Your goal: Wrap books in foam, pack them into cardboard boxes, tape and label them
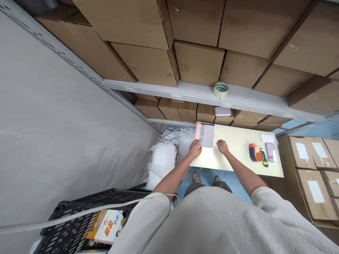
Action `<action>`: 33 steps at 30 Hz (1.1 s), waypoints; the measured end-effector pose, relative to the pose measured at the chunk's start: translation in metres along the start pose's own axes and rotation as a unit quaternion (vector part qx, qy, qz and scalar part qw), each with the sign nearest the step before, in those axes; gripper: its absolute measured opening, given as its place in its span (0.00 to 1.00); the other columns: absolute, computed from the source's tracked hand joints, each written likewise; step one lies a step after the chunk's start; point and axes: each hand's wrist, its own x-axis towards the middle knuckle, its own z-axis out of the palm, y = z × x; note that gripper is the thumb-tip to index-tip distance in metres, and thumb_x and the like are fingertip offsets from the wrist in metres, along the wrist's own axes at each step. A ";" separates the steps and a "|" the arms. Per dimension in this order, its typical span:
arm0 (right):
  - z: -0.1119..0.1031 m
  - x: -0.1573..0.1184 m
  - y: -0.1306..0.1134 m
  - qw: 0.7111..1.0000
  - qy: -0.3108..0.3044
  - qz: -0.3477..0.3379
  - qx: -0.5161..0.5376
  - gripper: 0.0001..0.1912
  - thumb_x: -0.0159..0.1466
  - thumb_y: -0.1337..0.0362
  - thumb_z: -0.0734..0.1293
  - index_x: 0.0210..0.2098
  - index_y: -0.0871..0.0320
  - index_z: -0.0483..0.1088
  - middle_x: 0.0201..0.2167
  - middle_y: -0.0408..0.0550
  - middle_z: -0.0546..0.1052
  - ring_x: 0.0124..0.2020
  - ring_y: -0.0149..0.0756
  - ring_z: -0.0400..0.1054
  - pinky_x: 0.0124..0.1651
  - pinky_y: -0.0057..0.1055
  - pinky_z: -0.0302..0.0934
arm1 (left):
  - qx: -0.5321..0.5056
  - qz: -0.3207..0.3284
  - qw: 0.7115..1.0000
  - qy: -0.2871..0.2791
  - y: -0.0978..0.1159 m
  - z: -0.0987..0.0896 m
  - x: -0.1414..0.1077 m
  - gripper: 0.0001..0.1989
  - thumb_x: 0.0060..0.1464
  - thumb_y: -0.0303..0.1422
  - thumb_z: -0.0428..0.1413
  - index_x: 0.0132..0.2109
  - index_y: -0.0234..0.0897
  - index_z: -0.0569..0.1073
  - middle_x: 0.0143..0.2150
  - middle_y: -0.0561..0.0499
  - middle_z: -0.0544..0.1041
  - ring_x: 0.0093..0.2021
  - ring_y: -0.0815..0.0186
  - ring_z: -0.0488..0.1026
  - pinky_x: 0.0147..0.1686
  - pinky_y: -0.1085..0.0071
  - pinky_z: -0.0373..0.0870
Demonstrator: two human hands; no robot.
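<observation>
Two bare hands are in my view over the pale counter [234, 141]. The fingers of the left hand [195, 148] are partly bent at the near left corner of a flat, book-like item [207, 135], orange at one side and grey across the rest. I take that contact as steadying it, though I can't tell whether the thumb pinches the edge. The right hand [222, 146] is apart from it, just to its right, with fingers drawn in; nothing shows in them, but I can't tell how tightly they close.

The item lies flat by the counter's far left corner, within easy reach of both hands. An orange and dark object [254, 152] sits toward the right edge, probably to leave working space between. Beside it I see a blurred purple item [270, 151], and a white paper [267, 138] near the far right corner.

Beyond the far edge, a shelf [190, 91] carries cardboard boxes [200, 63] and a tape roll [219, 94]. White sheets [162, 158] are heaped past the left edge, above a blue floor, with a black crate [113, 195] near the grey wall [66, 106].
</observation>
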 end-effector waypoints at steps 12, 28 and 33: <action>-0.051 -0.024 0.016 0.983 -0.092 -0.156 -0.018 0.13 0.65 0.66 0.66 0.45 0.56 0.80 0.50 0.53 0.81 0.46 0.40 0.77 0.60 0.38 0.71 | -0.050 -0.061 0.987 0.137 0.064 0.044 -0.077 0.30 0.64 0.28 0.56 0.72 0.36 0.70 0.75 0.37 0.70 0.76 0.49 0.65 0.76 0.51 0.62; 0.070 -0.205 -0.071 0.835 -0.346 -0.426 -0.032 0.14 0.65 0.64 0.65 0.46 0.56 0.79 0.49 0.54 0.82 0.49 0.43 0.76 0.62 0.42 0.70 | -0.060 -0.237 0.892 0.382 0.061 0.054 -0.339 0.28 0.66 0.27 0.53 0.72 0.39 0.70 0.69 0.40 0.73 0.70 0.51 0.69 0.73 0.51 0.64; 0.125 -0.315 -0.076 0.755 -0.430 -0.493 -0.033 0.15 0.67 0.63 0.64 0.48 0.57 0.79 0.51 0.55 0.82 0.49 0.43 0.76 0.62 0.42 0.70 | -0.060 -0.333 0.828 0.448 0.043 0.075 -0.454 0.26 0.66 0.27 0.53 0.69 0.39 0.72 0.66 0.40 0.74 0.68 0.50 0.69 0.71 0.52 0.65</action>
